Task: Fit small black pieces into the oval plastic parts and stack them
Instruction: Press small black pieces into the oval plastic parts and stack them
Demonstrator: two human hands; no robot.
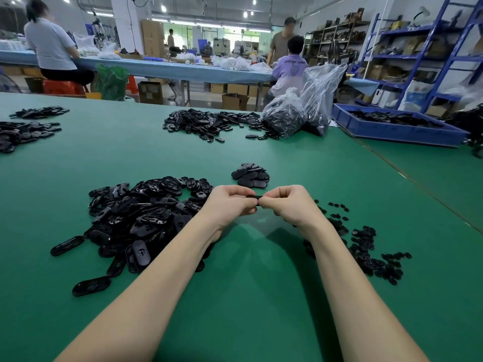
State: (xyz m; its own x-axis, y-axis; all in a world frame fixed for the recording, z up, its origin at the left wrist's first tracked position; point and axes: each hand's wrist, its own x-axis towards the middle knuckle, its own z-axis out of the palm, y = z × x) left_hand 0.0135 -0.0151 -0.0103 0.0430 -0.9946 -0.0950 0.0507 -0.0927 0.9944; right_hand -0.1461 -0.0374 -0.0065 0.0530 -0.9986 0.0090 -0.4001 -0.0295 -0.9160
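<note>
Both hands meet above the middle of the green table [235,296]. My left hand [230,203] and my right hand [290,205] pinch one black oval part [254,197] between their fingertips, edge-on to the camera, mostly hidden by the fingers. A big heap of loose oval parts [136,220] lies to the left of my left forearm. Small black pieces [366,246] lie scattered to the right of my right forearm. A small pile of oval parts [251,175] sits just beyond the hands.
Farther back lie another heap of black parts [209,124], two plastic bags of parts [300,113] and a blue tray [392,129] at the right. More parts [23,131] lie at the far left. People work at a blue table behind.
</note>
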